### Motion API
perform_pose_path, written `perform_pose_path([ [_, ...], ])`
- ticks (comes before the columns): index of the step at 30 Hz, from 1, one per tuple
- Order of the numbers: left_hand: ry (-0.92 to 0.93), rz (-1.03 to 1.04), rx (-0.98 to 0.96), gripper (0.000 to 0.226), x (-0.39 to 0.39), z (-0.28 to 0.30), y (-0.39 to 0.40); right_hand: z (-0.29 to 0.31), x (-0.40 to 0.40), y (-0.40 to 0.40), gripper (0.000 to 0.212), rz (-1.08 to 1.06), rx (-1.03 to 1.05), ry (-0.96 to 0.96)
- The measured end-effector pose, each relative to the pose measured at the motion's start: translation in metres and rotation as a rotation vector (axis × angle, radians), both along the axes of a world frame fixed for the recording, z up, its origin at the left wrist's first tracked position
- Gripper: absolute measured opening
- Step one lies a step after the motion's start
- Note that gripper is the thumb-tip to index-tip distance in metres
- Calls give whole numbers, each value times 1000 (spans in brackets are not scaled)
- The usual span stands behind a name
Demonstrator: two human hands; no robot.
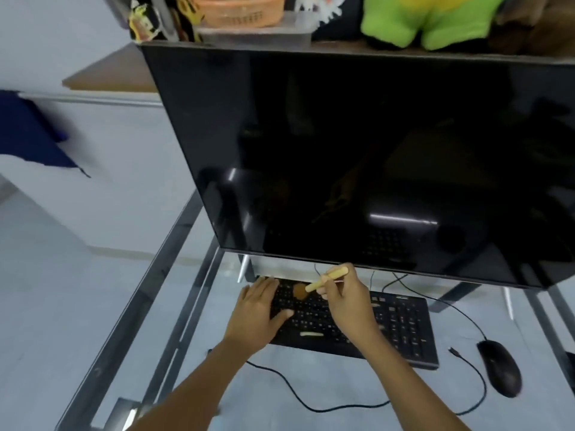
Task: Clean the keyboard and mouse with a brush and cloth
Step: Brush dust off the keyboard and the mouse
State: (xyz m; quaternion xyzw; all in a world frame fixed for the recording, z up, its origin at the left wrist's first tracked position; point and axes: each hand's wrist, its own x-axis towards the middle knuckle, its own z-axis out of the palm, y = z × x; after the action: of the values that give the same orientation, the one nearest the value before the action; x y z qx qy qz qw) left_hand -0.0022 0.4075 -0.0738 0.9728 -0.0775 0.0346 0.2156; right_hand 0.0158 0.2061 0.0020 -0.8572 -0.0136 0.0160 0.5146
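Note:
A black keyboard (pixel 401 328) lies on the glass desk below the monitor. My left hand (pixel 258 309) rests flat on its left end, fingers spread. My right hand (pixel 348 300) grips a small brush (pixel 323 279) with a tan wooden handle; its brown bristles touch the upper left keys. A black mouse (pixel 499 371) sits to the right of the keyboard, apart from both hands. No cloth is in view.
A large dark monitor (pixel 357 157) overhangs the keyboard's far edge. Black cables (pixel 295 396) loop across the glass desk (pixel 326 387) in front. A shelf above holds an orange basket (pixel 239 9) and a green plush toy (pixel 429 20). The desk's metal frame (pixel 161 306) runs along the left.

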Motion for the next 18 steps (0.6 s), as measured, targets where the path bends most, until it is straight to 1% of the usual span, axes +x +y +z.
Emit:
perform_pose_path([
  [4,160,-3,-78,95,-13,-16,34,-13,2,31,5,106,-83,26],
  [6,200,-40,-138,106,-17,-17,38,-15,6,36,8,62,-140,-18],
  [8,205,-47,-202,113,-19,-19,41,-13,12,40,8,-34,-114,-92],
  [10,213,-47,-244,115,-20,-23,45,-11,17,44,9,-41,-55,-76],
  [11,213,-51,-248,115,-21,-27,48,-14,19,49,9,13,-55,-29],
  [12,208,-60,-240,115,-23,-32,51,-19,19,52,8,77,-95,7],
  [13,202,-70,-222,114,-25,-37,53,-25,19,55,6,115,-142,5],
  [14,198,-81,-199,113,-27,-41,54,-29,20,56,4,110,-188,-31],
  [15,192,-88,-177,111,-28,-44,54,-30,22,57,5,62,-189,-75],
  [17,172,-95,-143,109,-29,-49,55,-29,25,61,9,-9,-121,-126],
  [18,166,-97,-132,108,-29,-49,55,-29,26,65,10,14,-108,-116],
])
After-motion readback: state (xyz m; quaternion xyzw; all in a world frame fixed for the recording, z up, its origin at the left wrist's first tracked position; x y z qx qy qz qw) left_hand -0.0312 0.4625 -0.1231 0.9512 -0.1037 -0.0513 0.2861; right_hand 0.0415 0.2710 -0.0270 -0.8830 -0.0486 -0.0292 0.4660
